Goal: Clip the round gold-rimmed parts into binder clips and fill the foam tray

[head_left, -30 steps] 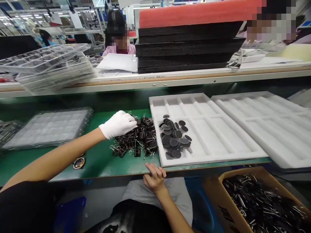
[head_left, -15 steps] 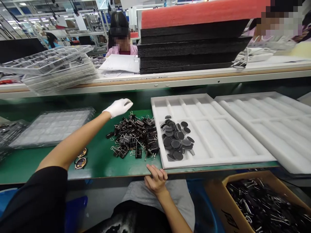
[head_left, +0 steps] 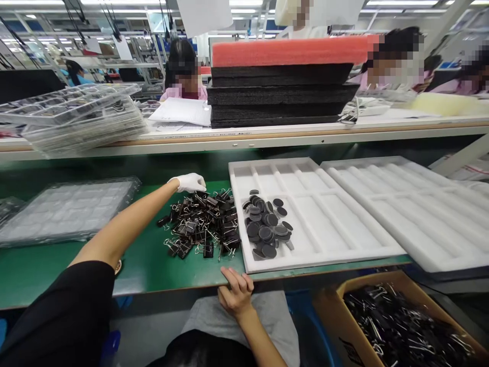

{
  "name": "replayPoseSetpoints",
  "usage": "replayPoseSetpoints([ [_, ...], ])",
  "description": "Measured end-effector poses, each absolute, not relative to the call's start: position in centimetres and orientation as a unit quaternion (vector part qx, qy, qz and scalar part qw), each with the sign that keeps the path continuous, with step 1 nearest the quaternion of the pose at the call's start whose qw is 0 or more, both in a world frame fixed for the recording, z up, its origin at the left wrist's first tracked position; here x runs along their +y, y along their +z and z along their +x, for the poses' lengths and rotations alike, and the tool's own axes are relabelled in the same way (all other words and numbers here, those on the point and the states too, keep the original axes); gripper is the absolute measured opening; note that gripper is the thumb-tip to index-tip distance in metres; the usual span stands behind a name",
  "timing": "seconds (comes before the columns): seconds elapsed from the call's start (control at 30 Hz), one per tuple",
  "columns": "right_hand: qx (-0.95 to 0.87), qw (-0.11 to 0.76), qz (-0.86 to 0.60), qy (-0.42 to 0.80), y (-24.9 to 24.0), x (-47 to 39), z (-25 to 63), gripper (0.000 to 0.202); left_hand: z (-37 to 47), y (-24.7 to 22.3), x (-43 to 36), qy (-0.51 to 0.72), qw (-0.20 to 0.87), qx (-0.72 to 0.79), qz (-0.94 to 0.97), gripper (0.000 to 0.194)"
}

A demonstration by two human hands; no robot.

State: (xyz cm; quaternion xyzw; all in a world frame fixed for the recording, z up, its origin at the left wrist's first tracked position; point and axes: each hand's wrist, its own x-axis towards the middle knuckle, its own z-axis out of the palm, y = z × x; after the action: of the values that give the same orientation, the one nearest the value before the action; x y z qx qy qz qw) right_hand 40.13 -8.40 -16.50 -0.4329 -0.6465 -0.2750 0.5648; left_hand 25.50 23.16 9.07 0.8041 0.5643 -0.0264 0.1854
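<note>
My left hand [head_left: 191, 182], in a white glove, reaches to the far edge of a heap of black binder clips [head_left: 204, 221] on the green table. Its fingers are bent down and closed on a binder clip [head_left: 200, 194] at the top of the heap; the fingertips are partly hidden. Bare, my right hand [head_left: 236, 291] rests against the front table edge below the heap, fingers loosely bent, apart, and empty. Right of the clips, several dark round discs [head_left: 265, 233] lie loose in the near left part of a white foam tray [head_left: 324, 227].
A second foam tray [head_left: 382, 188] lies at the right. Clear plastic trays [head_left: 69, 209] are at the left; more are stacked on the shelf [head_left: 84, 127]. Black foam slabs [head_left: 282, 99] stand behind. A carton [head_left: 328, 311] of binder clips sits low right. People sit beyond.
My left hand has come down from above the heap onto the clips, its fingers closing. My right hand stays at the table edge. The whole view has shifted slightly.
</note>
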Motion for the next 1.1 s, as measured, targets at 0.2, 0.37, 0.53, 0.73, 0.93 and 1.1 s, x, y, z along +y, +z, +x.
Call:
replayPoseSetpoints([
  [0.2, -0.649, 0.566, -0.426, -0.277, -16.5, -8.2, 40.2, 0.021, 25.1, 11.2, 19.3, 0.063, 0.186, 0.480, 0.855, 0.045],
  [0.37, -0.648, 0.567, -0.428, -0.274, -16.6, -8.0, 40.2, 0.019, 24.7, 12.1, 14.8, 0.118, 0.110, 0.403, 0.901, 0.042],
  [0.53, -0.642, 0.569, -0.424, -0.290, -17.0, -7.5, 40.1, 0.020, 24.3, 12.1, 11.5, 0.122, -0.007, 0.296, 0.947, 0.036],
  [0.73, -0.653, 0.549, -0.436, -0.287, -16.7, -7.8, 40.2, 0.018, 24.5, 12.1, 9.1, 0.107, -0.066, 0.141, 0.982, 0.032],
  [0.93, -0.660, 0.536, -0.443, -0.284, -17.2, -8.0, 40.2, 0.017, 25.0, 12.2, 9.6, 0.177, -0.129, 0.211, 0.952, 0.036],
  [1.1, -0.668, 0.517, -0.460, -0.274, -17.5, -8.4, 40.4, 0.015, 23.4, 11.7, 12.5, 0.113, -0.008, 0.361, 0.926, 0.066],
])
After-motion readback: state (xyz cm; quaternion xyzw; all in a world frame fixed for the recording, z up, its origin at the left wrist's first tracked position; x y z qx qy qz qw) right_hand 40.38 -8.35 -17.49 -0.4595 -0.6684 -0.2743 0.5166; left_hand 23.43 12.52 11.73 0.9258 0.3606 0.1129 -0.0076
